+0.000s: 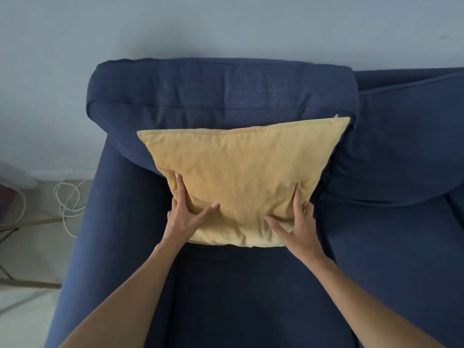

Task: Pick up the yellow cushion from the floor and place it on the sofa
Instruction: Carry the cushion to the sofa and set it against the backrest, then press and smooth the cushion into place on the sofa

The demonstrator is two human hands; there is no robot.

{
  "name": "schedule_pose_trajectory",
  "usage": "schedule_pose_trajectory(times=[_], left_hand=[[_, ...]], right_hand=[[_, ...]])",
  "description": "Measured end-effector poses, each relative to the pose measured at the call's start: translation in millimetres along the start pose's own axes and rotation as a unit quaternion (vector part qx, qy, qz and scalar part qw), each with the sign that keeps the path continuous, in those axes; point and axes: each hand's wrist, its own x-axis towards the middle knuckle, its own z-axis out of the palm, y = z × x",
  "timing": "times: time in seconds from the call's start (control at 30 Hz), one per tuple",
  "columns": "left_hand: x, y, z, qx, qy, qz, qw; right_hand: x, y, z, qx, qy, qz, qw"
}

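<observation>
Here the yellow cushion (241,182) stands on the seat of the blue sofa (251,297), leaning back against the left back cushion (221,96). The left hand (187,214) clasps its lower left corner, fingers running up the side edge and thumb pressed flat on the front. The right hand (297,222) grips the lower right corner the same way, thumb spread across the face. Both forearms reach forward from the bottom of the view. The cushion's fabric is creased and wrinkled, with a small zip pull showing at its top right corner. To the left, a white cable (69,202) lies coiled on the floor (32,247).
</observation>
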Motion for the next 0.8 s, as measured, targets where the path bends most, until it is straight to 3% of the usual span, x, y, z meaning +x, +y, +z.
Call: schedule_pose_trajectory(times=[0.27, 0.57, 0.8], left_hand=[[-5.6, 12.3, 0.1, -0.091, 0.056, 0.042, 0.993], [-9.4, -18.1, 14.9, -0.064, 0.01, 0.022, 0.998], [-8.3, -13.6, 13.3, -0.099, 0.033, 0.038, 0.994]], right_hand=[[-8.7, -26.9, 15.0, 0.049, 0.122, -0.002, 0.991], [-21.1, 3.1, 11.6, 0.031, 0.061, 0.034, 0.997], [-26.3, -13.4, 10.1, 0.128, 0.101, 0.026, 0.986]])
